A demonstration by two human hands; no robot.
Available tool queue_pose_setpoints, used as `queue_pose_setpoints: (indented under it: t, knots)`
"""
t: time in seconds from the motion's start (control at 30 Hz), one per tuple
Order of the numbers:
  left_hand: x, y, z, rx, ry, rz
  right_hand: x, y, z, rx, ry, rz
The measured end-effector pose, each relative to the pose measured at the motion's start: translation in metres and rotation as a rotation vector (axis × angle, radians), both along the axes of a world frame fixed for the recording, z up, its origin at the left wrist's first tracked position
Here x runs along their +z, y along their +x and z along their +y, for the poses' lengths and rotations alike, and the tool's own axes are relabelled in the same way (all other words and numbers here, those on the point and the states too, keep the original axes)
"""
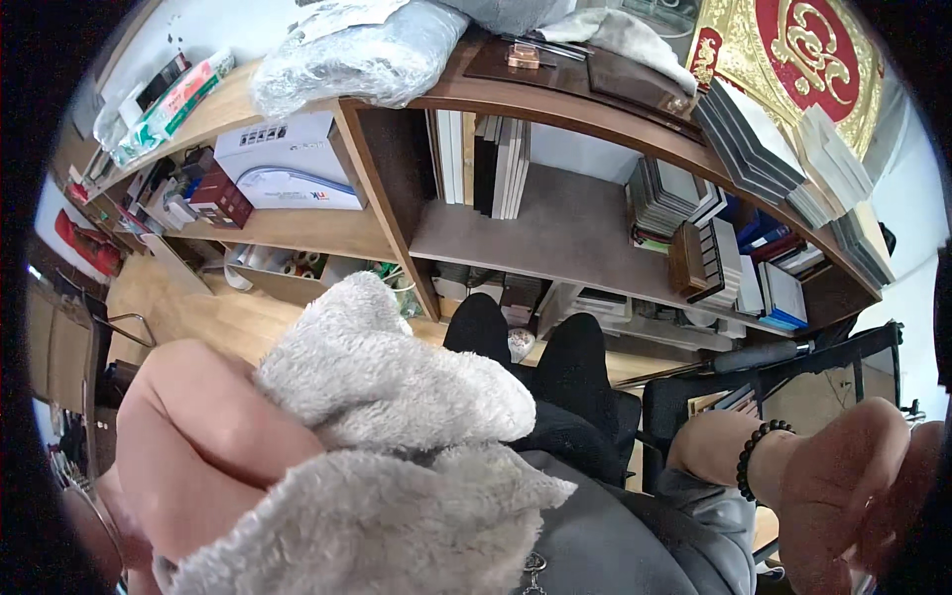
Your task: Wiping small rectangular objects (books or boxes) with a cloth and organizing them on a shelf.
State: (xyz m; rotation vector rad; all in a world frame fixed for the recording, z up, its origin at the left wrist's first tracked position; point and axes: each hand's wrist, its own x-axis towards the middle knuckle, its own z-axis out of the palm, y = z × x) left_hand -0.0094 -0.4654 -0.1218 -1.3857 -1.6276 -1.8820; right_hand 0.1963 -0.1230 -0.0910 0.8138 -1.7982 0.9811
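At the left my left hand (203, 446) is closed around a light grey, fluffy cloth (387, 377). The cloth hangs in two folds over my lap, one above the fingers and one below. A ring-like band circles that wrist near the rim. My right hand (843, 486) is far out to the right, past a bracelet of black beads (754, 456). It is away from the cloth, and its fingers run into the dark rim of the picture, so what they do is hidden.
Ahead stands a wooden shelf unit (565, 218) with books (506, 169) and a white box (288, 169). On its top lie a clear plastic bundle (362, 55), another grey cloth (625, 40) and a red-and-gold panel (793, 59). My black-clad knees (575, 367) are close to it. A black chair part (793, 367) is at right.
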Motion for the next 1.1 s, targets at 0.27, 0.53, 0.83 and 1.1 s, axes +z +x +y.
queue_pose_setpoints:
  t: [0.27,0.53,0.83,1.1]
  knots:
    - [0.008,-0.005,0.02,0.009,-0.109,-0.169,-0.002,-0.004,-0.006,-0.026,-0.011,-0.029]
    - [0.021,0.03,-0.006,0.078,-0.241,-0.297,-0.002,-0.028,-0.006,-0.001,-0.049,-0.017]
    - [0.028,0.047,0.047,0.126,-0.342,-0.46,-0.006,-0.012,0.009,0.0,-0.041,-0.024]
    - [-0.054,-0.02,0.152,-0.003,0.147,-0.389,-0.089,-0.069,-0.026,-0.194,-0.387,-0.503]
